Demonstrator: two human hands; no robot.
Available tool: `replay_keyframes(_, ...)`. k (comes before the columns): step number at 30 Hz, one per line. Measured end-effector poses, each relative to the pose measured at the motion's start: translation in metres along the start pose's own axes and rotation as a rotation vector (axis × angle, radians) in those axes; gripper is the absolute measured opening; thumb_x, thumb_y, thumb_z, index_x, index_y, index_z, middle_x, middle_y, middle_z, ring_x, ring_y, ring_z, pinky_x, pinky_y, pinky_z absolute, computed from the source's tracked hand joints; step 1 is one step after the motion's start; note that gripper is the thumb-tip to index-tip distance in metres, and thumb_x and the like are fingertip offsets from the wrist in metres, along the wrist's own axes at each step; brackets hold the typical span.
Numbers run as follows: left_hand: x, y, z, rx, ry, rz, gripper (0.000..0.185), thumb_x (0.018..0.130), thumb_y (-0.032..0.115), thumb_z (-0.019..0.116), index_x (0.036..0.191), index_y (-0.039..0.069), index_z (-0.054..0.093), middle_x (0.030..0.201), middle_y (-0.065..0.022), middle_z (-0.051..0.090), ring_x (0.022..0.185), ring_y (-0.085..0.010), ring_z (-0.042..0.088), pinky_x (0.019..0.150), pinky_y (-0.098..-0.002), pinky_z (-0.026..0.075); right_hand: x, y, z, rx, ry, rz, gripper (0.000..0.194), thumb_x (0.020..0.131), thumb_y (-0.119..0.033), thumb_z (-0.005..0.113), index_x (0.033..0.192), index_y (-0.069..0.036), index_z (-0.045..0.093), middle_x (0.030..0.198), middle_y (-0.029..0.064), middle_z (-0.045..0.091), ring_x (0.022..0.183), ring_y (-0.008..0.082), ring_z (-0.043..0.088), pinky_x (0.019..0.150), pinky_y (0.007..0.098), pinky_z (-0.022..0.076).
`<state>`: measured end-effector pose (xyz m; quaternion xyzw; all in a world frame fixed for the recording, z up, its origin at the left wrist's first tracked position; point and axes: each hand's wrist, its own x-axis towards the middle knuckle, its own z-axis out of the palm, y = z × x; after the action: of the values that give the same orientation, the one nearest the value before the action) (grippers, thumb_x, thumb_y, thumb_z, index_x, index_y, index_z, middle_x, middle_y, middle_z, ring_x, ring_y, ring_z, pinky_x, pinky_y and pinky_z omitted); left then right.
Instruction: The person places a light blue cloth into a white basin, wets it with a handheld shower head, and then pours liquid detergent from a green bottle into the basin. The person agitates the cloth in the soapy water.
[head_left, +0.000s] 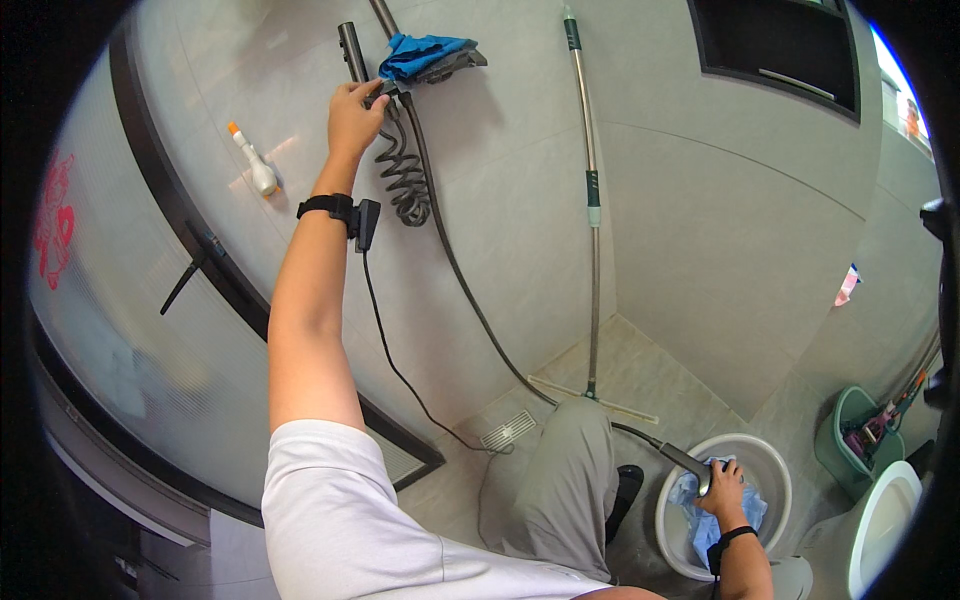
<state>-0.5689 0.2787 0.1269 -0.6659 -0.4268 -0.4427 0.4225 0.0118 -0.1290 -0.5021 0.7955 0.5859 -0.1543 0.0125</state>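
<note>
My left hand (358, 120) is raised to the wall, with thumb and fingertips around a dark shower tap (386, 91). A hand sprayer with a coiled hose (405, 176) hangs beside it, and a long smooth hose (450, 247) runs down from the fitting. Low on the right, my right hand (724, 487) grips the grey hand shower (686, 463) over a pale plastic basin (784, 480). Light blue cloth (705, 529) lies in the basin under that hand. Whether water is flowing cannot be made out.
A blue cloth (427, 54) drapes over a dark wall fixture. A long-handled floor squeegee (592, 285) leans in the corner. By the basin stand a green bucket (832, 431) and a white-rimmed tub (862, 525). A glass door (150, 247) is at left; a floor drain (508, 431) lies near my knee.
</note>
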Motion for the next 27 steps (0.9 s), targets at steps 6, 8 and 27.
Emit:
replay_keyframes(6,-0.013,0.033,-0.005,0.392,0.032,0.134,0.038,0.082,0.026,0.076,0.120,0.019,0.076,0.125,-0.0047,0.067,0.119,-0.0322,0.058,0.095,-0.0463,0.050,0.002,0.002,0.003,-0.006,-0.004,0.003,0.110,0.050,-0.039,0.096,0.146,-0.020,0.047,0.153,0.0242,0.038,0.138,0.0456,0.040,0.102,0.0693,0.0444)
replay_keyframes(8,-0.009,0.041,-0.006,0.441,0.004,0.112,0.039,0.082,0.026,0.075,0.121,0.019,0.076,0.125,-0.0040,0.067,0.118,-0.0323,0.057,0.094,-0.0467,0.049,0.002,0.003,0.004,-0.026,0.001,0.001,0.110,0.049,-0.039,0.096,0.146,-0.020,0.047,0.153,0.0241,0.038,0.138,0.0454,0.041,0.102,0.0694,0.0447)
replay_keyframes(27,-0.006,0.049,-0.006,0.519,-0.056,0.226,0.043,0.084,0.025,0.074,0.126,0.020,0.071,0.127,-0.0020,0.066,0.115,-0.0284,0.057,0.087,-0.0455,0.047,0.005,0.001,0.007,0.022,0.048,-0.003,0.107,0.049,-0.034,0.095,0.144,-0.020,0.048,0.149,0.0237,0.040,0.136,0.0465,0.041,0.100,0.0662,0.0473)
